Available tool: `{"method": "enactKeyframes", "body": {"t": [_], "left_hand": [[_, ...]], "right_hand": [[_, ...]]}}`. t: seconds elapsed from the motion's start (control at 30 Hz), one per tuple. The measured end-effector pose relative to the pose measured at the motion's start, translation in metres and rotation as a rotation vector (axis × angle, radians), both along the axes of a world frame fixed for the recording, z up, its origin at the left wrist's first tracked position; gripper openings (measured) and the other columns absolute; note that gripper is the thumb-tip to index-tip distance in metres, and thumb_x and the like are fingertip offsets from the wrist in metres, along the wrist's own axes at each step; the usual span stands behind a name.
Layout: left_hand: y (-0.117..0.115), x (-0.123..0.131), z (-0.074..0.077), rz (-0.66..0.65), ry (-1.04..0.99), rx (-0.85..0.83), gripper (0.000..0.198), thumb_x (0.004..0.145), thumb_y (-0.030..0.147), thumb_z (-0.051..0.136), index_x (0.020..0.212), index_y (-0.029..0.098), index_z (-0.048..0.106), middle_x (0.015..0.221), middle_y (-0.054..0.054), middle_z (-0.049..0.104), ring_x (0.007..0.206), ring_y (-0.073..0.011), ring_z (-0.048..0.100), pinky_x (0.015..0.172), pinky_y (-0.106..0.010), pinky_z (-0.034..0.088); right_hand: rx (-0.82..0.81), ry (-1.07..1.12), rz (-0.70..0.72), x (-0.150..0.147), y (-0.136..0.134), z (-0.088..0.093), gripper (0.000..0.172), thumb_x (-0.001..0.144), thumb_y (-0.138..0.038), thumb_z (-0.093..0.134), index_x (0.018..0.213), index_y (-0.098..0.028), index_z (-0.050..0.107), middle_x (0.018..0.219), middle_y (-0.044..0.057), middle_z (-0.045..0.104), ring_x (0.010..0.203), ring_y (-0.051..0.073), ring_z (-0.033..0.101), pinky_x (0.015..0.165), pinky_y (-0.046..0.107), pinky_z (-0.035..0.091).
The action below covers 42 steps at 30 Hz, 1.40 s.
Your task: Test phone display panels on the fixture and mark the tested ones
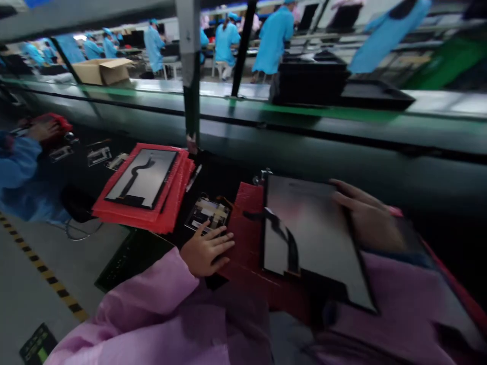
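My right hand (pixel 369 218), partly blurred, grips the right edge of a display panel (pixel 312 228). The panel is tilted, its grey back faces me, and a dark flex cable (pixel 287 241) hangs loose across its left part. My left hand (pixel 207 251) lies open with fingers spread, at the left border of a red bubble-wrap sheet (pixel 245 238). Just beyond its fingertips is a small circuit board module (pixel 209 213). Left of it, another display panel (pixel 142 177) with a curled cable rests on a stack of red bubble-wrap bags (pixel 165 218).
A metal post (pixel 190 76) rises behind the bench beside a green conveyor (pixel 228 109). Black trays (pixel 312 81) and an open cardboard box (pixel 102 71) stand on it. At far left a co-worker's hand (pixel 43 131) touches red wrap. People in blue work beyond.
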<state>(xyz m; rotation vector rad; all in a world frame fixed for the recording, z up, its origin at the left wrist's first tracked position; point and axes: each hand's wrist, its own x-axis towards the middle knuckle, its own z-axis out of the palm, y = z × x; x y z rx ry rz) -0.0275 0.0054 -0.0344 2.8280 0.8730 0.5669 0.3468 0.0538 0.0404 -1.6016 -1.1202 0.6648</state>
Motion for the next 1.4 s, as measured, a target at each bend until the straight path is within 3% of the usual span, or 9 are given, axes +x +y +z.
{"method": "enactKeyframes", "body": {"t": [0.2, 0.5, 0.6, 0.77, 0.87, 0.97, 1.03, 1.2, 1.4], "left_hand": [[0.01, 0.001, 0.016, -0.015, 0.024, 0.05, 0.045, 0.107, 0.038, 0.044, 0.146, 0.018, 0.053, 0.148, -0.006, 0.06, 0.146, -0.0245, 0.049, 0.133, -0.052, 0.0], [0.017, 0.001, 0.02, -0.047, 0.051, 0.097, 0.041, 0.105, 0.023, 0.046, 0.145, 0.018, 0.052, 0.149, -0.009, 0.059, 0.145, -0.026, 0.05, 0.129, -0.055, 0.02], [0.024, -0.002, 0.032, -0.097, -0.024, 0.087, 0.039, 0.104, 0.019, 0.047, 0.142, 0.019, 0.054, 0.145, -0.009, 0.063, 0.142, -0.0242, 0.053, 0.125, -0.051, 0.033], [0.059, 0.006, 0.08, -0.149, -0.261, 0.189, 0.03, 0.099, 0.015, 0.053, 0.124, 0.024, 0.066, 0.126, -0.006, 0.073, 0.121, -0.0224, 0.066, 0.112, -0.045, 0.048], [0.1, 0.027, 0.094, -0.02, -0.38, 0.269, 0.026, 0.101, 0.023, 0.049, 0.119, 0.022, 0.067, 0.124, -0.008, 0.072, 0.12, -0.0255, 0.063, 0.111, -0.047, 0.047], [0.138, 0.05, 0.083, 0.026, -0.263, 0.225, 0.041, 0.105, 0.035, 0.04, 0.135, 0.014, 0.058, 0.135, -0.015, 0.064, 0.129, -0.03, 0.055, 0.113, -0.052, 0.042], [0.153, 0.058, 0.07, -0.01, -0.176, 0.172, 0.04, 0.106, 0.037, 0.037, 0.128, 0.015, 0.061, 0.128, -0.015, 0.068, 0.124, -0.0302, 0.058, 0.111, -0.052, 0.043], [0.154, 0.056, 0.054, -0.049, -0.146, 0.087, 0.03, 0.103, 0.035, 0.045, 0.083, 0.022, 0.064, 0.096, -0.005, 0.073, 0.103, -0.0243, 0.063, 0.104, -0.047, 0.046], [0.144, 0.056, 0.051, -0.151, -0.106, -0.065, 0.03, 0.103, 0.034, 0.043, 0.085, 0.023, 0.064, 0.093, -0.004, 0.072, 0.094, -0.0218, 0.061, 0.098, -0.043, 0.044]], "right_hand": [[-0.03, 0.12, 0.039, -0.03, 0.027, -0.03, 0.037, 0.079, -0.042, 0.066, 0.11, -0.023, 0.068, 0.097, 0.004, 0.066, 0.082, 0.017, 0.061, 0.069, 0.031, 0.05], [-0.107, 0.116, 0.03, -0.035, 0.04, -0.056, 0.036, 0.087, -0.026, 0.056, 0.123, -0.022, 0.058, 0.076, -0.001, 0.055, 0.067, 0.016, 0.055, 0.065, 0.03, 0.051], [-0.157, 0.035, -0.023, -0.037, 0.041, -0.054, 0.034, 0.084, -0.017, 0.056, 0.117, -0.02, 0.06, 0.082, 0.002, 0.06, 0.079, 0.02, 0.06, 0.078, 0.036, 0.053], [-0.153, -0.293, -0.22, -0.056, 0.027, -0.029, 0.019, 0.091, -0.016, 0.053, 0.105, -0.013, 0.066, 0.118, 0.02, 0.06, 0.119, 0.035, 0.053, 0.102, 0.051, 0.043], [-0.036, -0.511, -0.057, -0.084, 0.023, -0.016, 0.025, 0.101, -0.027, 0.049, 0.108, -0.014, 0.069, 0.121, 0.018, 0.062, 0.12, 0.031, 0.052, 0.105, 0.048, 0.041], [0.08, -0.458, 0.363, -0.113, 0.027, -0.019, 0.029, 0.107, -0.032, 0.044, 0.108, -0.018, 0.07, 0.115, 0.01, 0.067, 0.117, 0.022, 0.053, 0.112, 0.042, 0.034], [0.094, -0.403, 0.493, -0.127, 0.029, -0.026, 0.032, 0.108, -0.035, 0.042, 0.105, -0.019, 0.07, 0.117, 0.008, 0.067, 0.119, 0.019, 0.051, 0.114, 0.039, 0.031], [0.109, -0.286, 0.524, -0.13, 0.025, -0.04, 0.019, 0.104, -0.03, 0.053, 0.095, -0.019, 0.064, 0.117, 0.007, 0.067, 0.115, 0.017, 0.052, 0.111, 0.036, 0.033], [0.086, -0.259, 0.556, -0.122, 0.017, -0.042, 0.009, 0.092, -0.017, 0.058, 0.084, -0.021, 0.06, 0.11, 0.006, 0.068, 0.109, 0.02, 0.054, 0.106, 0.039, 0.039]]}}
